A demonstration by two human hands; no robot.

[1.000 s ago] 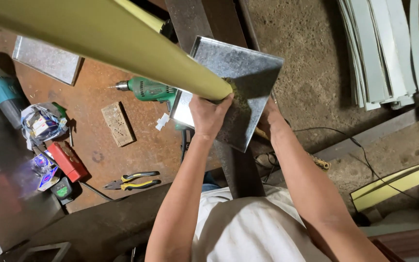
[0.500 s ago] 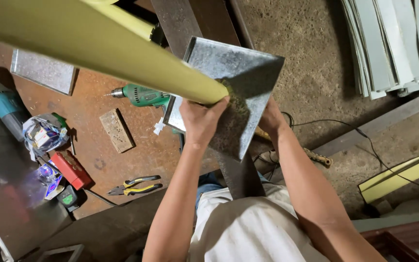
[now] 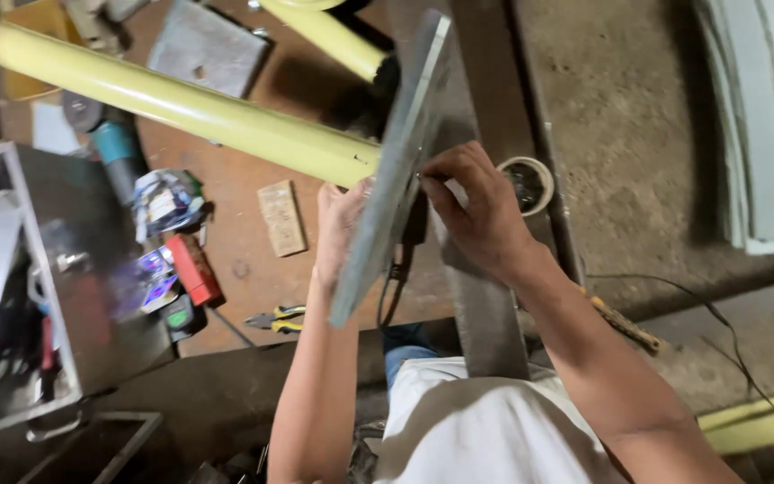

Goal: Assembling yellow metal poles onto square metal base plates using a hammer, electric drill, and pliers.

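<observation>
Both hands are on the grey metal plate (image 3: 396, 170), which stands nearly on edge and tilted, its thin side toward the camera. The left hand (image 3: 340, 224) presses flat against the plate's far face at about nine o'clock of it, fingers partly hidden behind the sheet, so I cannot tell how firmly they curl. The right hand (image 3: 477, 206) clasps the plate from the three o'clock side, fingertips pinched on its edge. At ten o'clock from the hands, a long pale yellow pipe (image 3: 181, 103) runs across the rusty work table (image 3: 244, 269), its end touching the plate. A roll of tape (image 3: 530, 184) lies just beside the right hand at two o'clock. At nine o'clock from the left hand sits a small wooden block (image 3: 281, 217); at seven o'clock lie yellow-handled pliers (image 3: 275, 318). Farther out at eight o'clock rest a red box (image 3: 193, 269) and an open metal case (image 3: 24, 287).
</observation>
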